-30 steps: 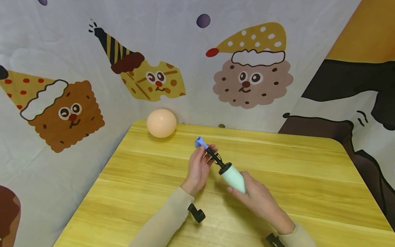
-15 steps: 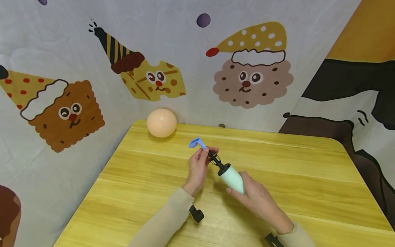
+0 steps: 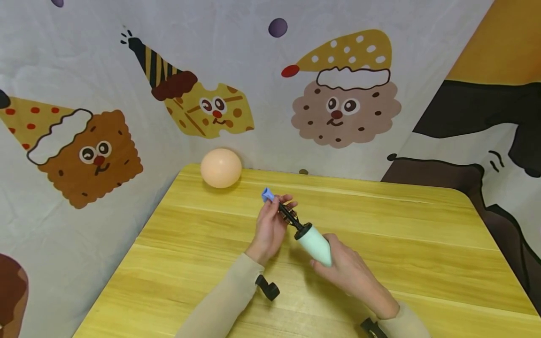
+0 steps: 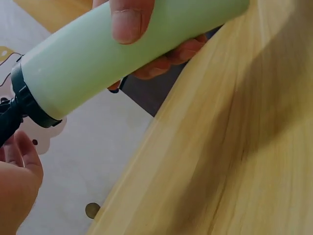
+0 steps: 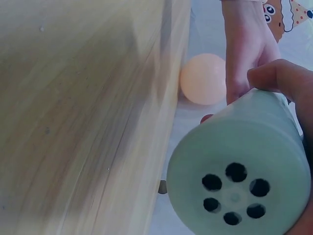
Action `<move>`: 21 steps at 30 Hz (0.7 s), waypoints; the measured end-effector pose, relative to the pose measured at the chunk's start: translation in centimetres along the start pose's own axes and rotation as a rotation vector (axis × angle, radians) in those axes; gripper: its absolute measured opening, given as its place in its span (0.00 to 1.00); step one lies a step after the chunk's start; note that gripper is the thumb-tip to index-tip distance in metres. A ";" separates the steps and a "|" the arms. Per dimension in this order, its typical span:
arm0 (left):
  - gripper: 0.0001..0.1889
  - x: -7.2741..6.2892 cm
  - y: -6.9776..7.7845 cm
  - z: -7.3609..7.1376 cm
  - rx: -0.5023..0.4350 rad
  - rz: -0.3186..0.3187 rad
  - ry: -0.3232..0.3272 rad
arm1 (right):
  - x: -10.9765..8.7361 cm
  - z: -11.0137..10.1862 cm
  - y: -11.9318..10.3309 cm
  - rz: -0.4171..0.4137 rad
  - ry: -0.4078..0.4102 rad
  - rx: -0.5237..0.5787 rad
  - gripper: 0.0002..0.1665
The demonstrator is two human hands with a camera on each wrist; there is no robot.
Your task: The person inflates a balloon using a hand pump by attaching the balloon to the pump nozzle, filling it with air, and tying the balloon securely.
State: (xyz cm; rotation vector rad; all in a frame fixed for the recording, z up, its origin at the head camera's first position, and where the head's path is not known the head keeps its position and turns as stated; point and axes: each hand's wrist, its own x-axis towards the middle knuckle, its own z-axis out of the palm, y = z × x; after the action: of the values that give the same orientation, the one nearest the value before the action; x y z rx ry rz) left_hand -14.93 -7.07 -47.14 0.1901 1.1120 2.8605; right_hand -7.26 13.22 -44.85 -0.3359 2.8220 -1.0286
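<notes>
A mint-green balloon pump (image 3: pixel 316 246) with a black nozzle (image 3: pixel 290 217) slants up and left above the table in the head view. My right hand (image 3: pixel 352 270) grips its body from the right. Thumb and fingers of my left hand (image 3: pixel 269 230) pinch a limp blue balloon (image 3: pixel 267 195) at the nozzle's tip; its other fingers extend behind the nozzle. In the left wrist view the pump body (image 4: pixel 73 68) crosses the top, under the right thumb (image 4: pixel 128 24). The right wrist view faces the pump's holed end (image 5: pixel 235 142); there the pump hides the blue balloon.
An inflated peach balloon (image 3: pixel 221 168) rests at the table's back left corner. The wooden table (image 3: pixel 401 225) meets a cloth backdrop (image 3: pixel 262 155) printed with cartoon snacks. Each wrist wears a black strap mount (image 3: pixel 268 288).
The blue balloon drooped left half a second ago and now points up from the nozzle tip. My left fingers have spread. Pump and right hand have shifted slightly left.
</notes>
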 end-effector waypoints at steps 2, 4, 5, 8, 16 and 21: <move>0.09 0.0 -0.1 0.1 0.010 0.002 0.000 | 0.0 0.0 0.0 -0.009 -0.001 0.008 0.40; 0.10 -0.2 -0.2 0.1 0.028 0.005 0.008 | 0.0 0.1 0.0 -0.021 0.001 0.013 0.39; 0.10 -0.2 -0.3 0.1 0.041 0.009 0.012 | 0.0 0.1 0.0 -0.029 0.002 0.013 0.39; 0.11 -0.4 -0.6 0.3 0.086 0.026 0.029 | 0.1 0.2 0.1 -0.047 0.005 0.007 0.38; 0.23 -0.4 -0.7 0.5 0.032 -0.007 0.022 | 0.0 0.3 0.1 -0.048 0.010 0.003 0.36; 0.32 0.1 0.0 0.2 -0.177 -0.078 -0.019 | 0.1 0.4 0.0 -0.033 0.002 0.019 0.37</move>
State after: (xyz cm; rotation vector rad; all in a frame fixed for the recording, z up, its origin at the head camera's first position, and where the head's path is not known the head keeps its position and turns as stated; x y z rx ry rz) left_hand -14.97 -6.92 -46.99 0.1598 0.8370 2.8609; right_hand -7.27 12.93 -45.13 -0.3810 2.8161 -1.0621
